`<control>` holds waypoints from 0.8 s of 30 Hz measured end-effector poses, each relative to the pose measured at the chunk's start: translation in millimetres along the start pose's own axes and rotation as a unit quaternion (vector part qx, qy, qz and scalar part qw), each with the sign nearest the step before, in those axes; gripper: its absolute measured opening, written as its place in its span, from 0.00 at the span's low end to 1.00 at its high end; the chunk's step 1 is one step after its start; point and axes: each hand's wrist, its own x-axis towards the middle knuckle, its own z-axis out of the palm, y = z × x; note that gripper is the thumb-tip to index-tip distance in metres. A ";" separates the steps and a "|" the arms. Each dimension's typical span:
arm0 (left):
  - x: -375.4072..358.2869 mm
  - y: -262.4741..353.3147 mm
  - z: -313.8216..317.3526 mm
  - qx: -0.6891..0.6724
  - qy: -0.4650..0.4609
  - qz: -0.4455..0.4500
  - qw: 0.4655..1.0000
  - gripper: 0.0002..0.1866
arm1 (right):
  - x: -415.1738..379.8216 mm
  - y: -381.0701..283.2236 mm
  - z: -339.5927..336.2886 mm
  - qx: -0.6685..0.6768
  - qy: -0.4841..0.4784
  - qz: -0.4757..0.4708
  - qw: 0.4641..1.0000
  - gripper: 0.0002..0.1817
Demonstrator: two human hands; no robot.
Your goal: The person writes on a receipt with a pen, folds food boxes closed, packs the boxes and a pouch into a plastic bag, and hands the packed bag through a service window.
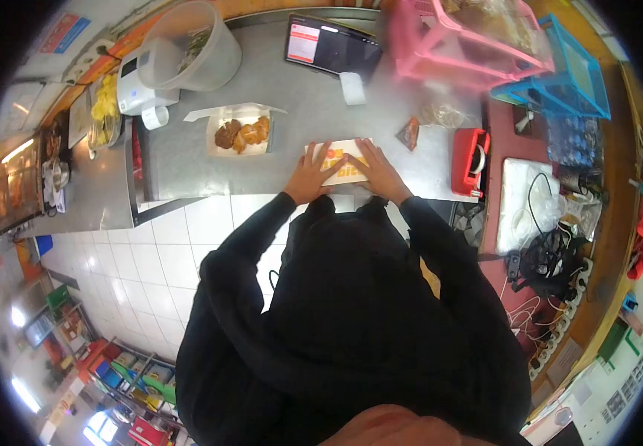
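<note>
At steel counter's point(291, 119) near edge, left hand point(308, 175) and right hand point(379, 172) press open-palmed on flat printed carton point(342, 165). Likely light, thin card, crushable; grip by side edges. Open box of fried food point(241, 134) sits nearby.

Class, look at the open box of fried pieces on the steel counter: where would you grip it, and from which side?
Grip the open box by its two short side walls, from above. Its lid flap lies open on the far side, and it sits flat with loose food inside, so it probably needs lifting level.
</note>
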 end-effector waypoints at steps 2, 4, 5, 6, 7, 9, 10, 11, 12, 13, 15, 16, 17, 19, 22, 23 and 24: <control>1.8 -5.3 -11.3 -0.037 -0.095 0.040 0.994 0.43 | -2.7 0.0 -3.2 -0.016 -0.005 0.002 1.000 0.47; -0.4 -6.4 -3.1 -0.010 -0.074 0.063 0.995 0.42 | -4.0 -1.2 -8.8 -0.033 -0.008 0.003 0.999 0.48; -2.0 -5.7 3.2 0.014 -0.053 0.077 0.996 0.40 | -4.8 -3.5 -12.9 -0.044 -0.020 0.005 0.999 0.48; -2.1 -0.5 1.6 0.015 -0.051 0.084 0.995 0.40 | -5.8 -6.8 -18.7 -0.054 -0.033 0.007 0.998 0.48; -4.5 5.8 0.4 0.048 -0.049 0.061 0.996 0.39 | -8.1 -11.1 -23.6 -0.057 -0.030 0.013 0.998 0.48; -5.6 17.0 2.1 0.079 -0.046 0.046 0.995 0.39 | -15.8 -16.1 -30.5 -0.068 0.037 0.020 0.997 0.38; -3.3 22.3 6.7 0.066 -0.019 -0.005 0.998 0.43 | -25.0 -9.2 -33.2 -0.071 0.039 0.027 0.996 0.38; 1.5 26.3 11.1 0.052 0.008 -0.057 0.997 0.48 | -40.2 1.5 -38.8 0.033 0.062 0.105 0.992 0.30; 8.5 25.1 21.8 0.085 0.034 -0.075 0.993 0.56 | -59.0 15.2 -42.1 0.136 0.085 0.181 0.970 0.22; 20.2 28.4 17.3 0.081 0.034 -0.069 0.994 0.56 | -84.3 32.2 -42.6 0.143 0.262 0.235 0.925 0.10; 44.4 38.9 0.1 0.044 -0.037 -0.143 0.988 0.62 | -133.4 67.1 -82.6 0.127 0.383 0.377 0.834 0.11; 49.6 38.7 6.4 0.041 -0.038 -0.140 0.989 0.62 | -168.5 100.3 -84.9 0.196 0.403 0.420 0.789 0.11; 53.4 34.6 14.6 0.044 0.004 -0.121 0.992 0.64 | -195.3 134.0 -80.6 0.285 0.421 0.485 0.712 0.12; 61.9 24.4 19.4 0.048 0.048 -0.094 0.993 0.66 | -206.4 137.4 -102.7 0.373 0.435 0.520 0.633 0.13; 68.5 17.9 15.5 0.066 -0.069 -0.094 0.991 0.70 | -212.4 170.8 -94.0 0.630 0.249 0.507 0.533 0.13; 72.2 17.4 13.5 0.066 -0.120 -0.103 0.985 0.71 | -215.5 172.7 -88.8 0.631 0.252 0.507 0.531 0.13; 75.5 18.1 10.1 0.067 -0.171 -0.113 0.976 0.72 | -217.0 168.7 -87.3 0.587 0.288 0.509 0.560 0.15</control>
